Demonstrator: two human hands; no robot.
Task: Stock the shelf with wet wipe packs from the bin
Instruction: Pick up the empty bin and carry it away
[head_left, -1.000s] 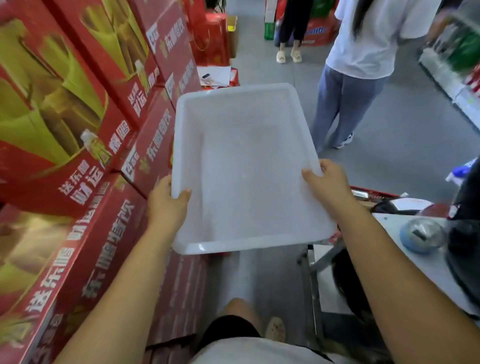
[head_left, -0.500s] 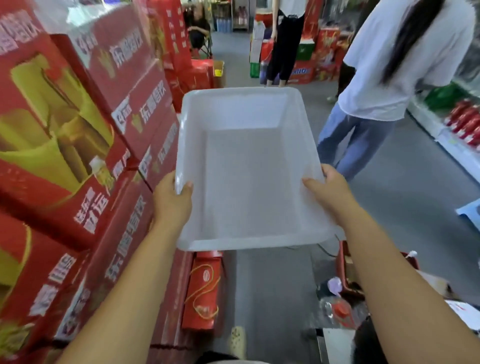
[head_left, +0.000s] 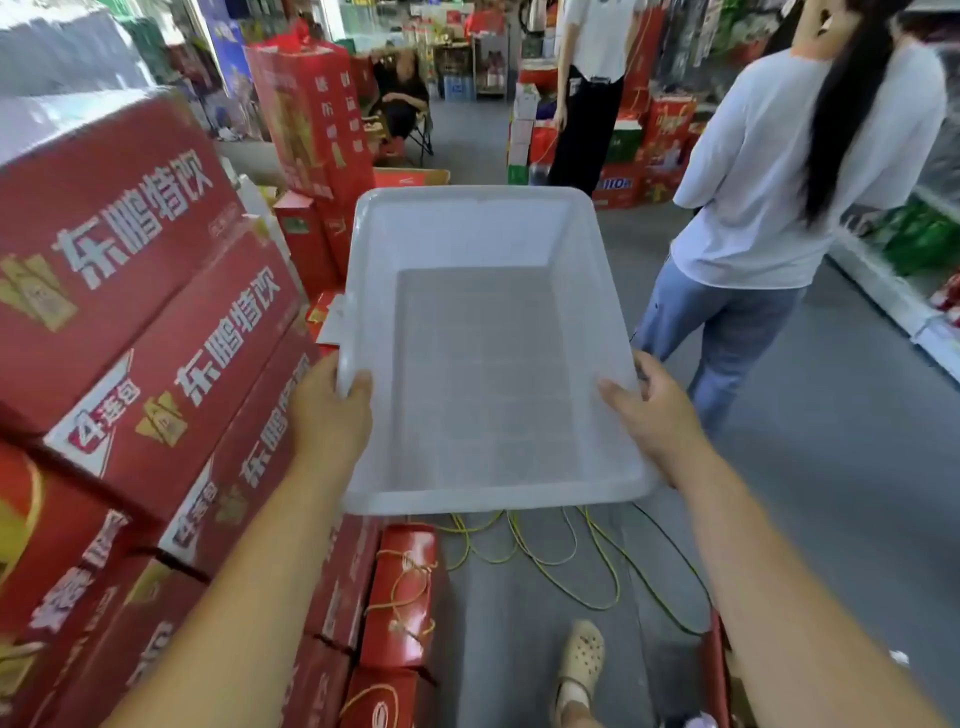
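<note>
I carry a translucent white plastic bin (head_left: 483, 234) in front of me at chest height. It holds nothing; its ribbed bottom shows. My left hand (head_left: 327, 415) grips its left rim near the front corner, thumb over the edge. My right hand (head_left: 654, 415) grips the right rim the same way. No wet wipe packs are in view. A shelf edge (head_left: 893, 291) with green and red goods runs along the far right.
Stacked red drink cartons (head_left: 156, 338) crowd my left side. Red gift boxes (head_left: 400, 597) and loose yellow cords (head_left: 545, 545) lie on the grey floor below the bin. A person in a white shirt and jeans (head_left: 753, 208) walks just ahead on the right; another person (head_left: 592, 93) stands farther back.
The view has lifted and moved forward along the aisle. The table at lower right is gone from view, and the walking person is closer. Both hands keep their grip on the bin.
</note>
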